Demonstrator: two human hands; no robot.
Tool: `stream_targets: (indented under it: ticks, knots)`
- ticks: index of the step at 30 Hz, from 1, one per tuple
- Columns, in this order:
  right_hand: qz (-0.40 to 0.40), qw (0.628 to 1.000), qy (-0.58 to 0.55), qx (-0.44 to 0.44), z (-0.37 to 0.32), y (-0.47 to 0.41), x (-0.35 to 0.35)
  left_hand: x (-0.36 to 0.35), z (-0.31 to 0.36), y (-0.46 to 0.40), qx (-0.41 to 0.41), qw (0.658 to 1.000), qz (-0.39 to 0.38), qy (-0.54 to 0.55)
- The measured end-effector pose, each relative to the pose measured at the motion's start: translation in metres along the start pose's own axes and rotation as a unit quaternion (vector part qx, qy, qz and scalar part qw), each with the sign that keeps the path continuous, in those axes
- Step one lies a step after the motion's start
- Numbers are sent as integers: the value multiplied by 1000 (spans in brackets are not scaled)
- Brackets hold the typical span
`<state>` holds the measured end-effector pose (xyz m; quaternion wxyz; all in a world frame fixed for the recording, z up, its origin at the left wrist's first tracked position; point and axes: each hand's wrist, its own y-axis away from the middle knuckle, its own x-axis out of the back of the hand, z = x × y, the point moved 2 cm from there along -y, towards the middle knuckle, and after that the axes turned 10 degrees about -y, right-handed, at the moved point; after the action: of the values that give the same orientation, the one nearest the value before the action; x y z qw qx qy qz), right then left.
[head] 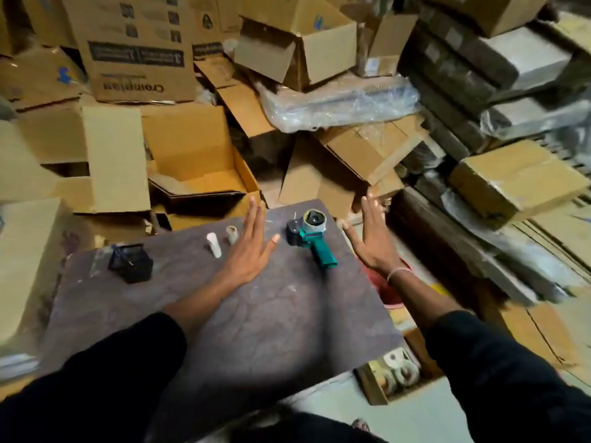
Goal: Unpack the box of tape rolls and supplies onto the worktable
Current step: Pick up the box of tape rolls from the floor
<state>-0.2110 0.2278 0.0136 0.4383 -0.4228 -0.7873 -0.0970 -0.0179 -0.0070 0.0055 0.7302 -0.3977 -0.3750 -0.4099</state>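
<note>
Through the head camera I am looking down at a dark, scuffed counter (256, 314) filling the middle of the frame. My left hand (249, 251) is lying flat just above the centre, fingers straight and together, thumb spread to the right; its grip is wide and holding nothing. My right hand (372, 238) is hanging at the counter's right edge, right of centre, palm turned inward with the fingers straight; its grip is wide too, and I cannot tell whether it is touching the edge.

Between the two hands a teal tape dispenser (311, 238) is lying on the counter with a tape roll mounted at its head and its handle pointing toward the lower right. Just left of my left hand a white tube (214, 245) and a small cardboard core (232, 234) are sitting near each other. Further left, near the counter's left edge, a black mesh holder (131, 262) is resting.

In the lower right of the frame, below the counter's near right corner, an open box (374, 390) is sitting on the floor with tape rolls (399, 370) showing inside; my right sleeve is crossing over part of it. A red object is peeking out under my right wrist, too hidden to identify.

Across the upper half of the frame a heap of cardboard cartons (134, 52) is piling up, some open, with plastic-wrapped bundles (339, 100) toward the upper right.
</note>
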Motion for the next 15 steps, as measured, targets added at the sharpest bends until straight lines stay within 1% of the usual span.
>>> stream_targets:
  ticks: [4,9,15]
  knots:
    - [-42,996,1,-78,64,45,14,-59,67,10,20,998,-53,6]
    - [-37,991,3,-127,150,90,32,-131,142,13,-25,994,-96,52]
    - [-47,978,-17,-201,239,145,60,-206,223,7,-77,983,-157,60]
